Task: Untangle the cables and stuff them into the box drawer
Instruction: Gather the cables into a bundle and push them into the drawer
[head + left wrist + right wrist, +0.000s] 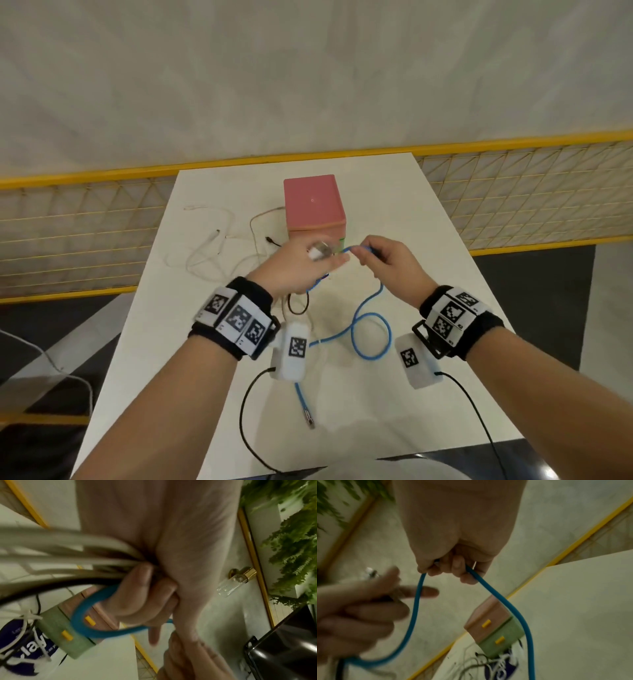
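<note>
Above the table (pixel 394 212), near the box (pixel 313 202), my right hand (pixel 394 263) pinches the blue cable (pixel 371 337). My left hand (pixel 301 265) grips a cable bundle (pixel 72 559).

White table (pixel 394 212) as landmark, yellow mesh railing (pixel 531 192) running behind its far edge, pale plain wall (pixel 308 68) above the railing, dark glossy floor (pixel 44 329) to either side of the table, green foliage (pixel 295 545) nearby.

Both hands are raised in front of the pink box (pixel 313 202), the left hand (pixel 301 263) clutching bunched cables (pixel 72 566), the right hand (pixel 387 263) pinching the blue cable (pixel 371 329).
</note>
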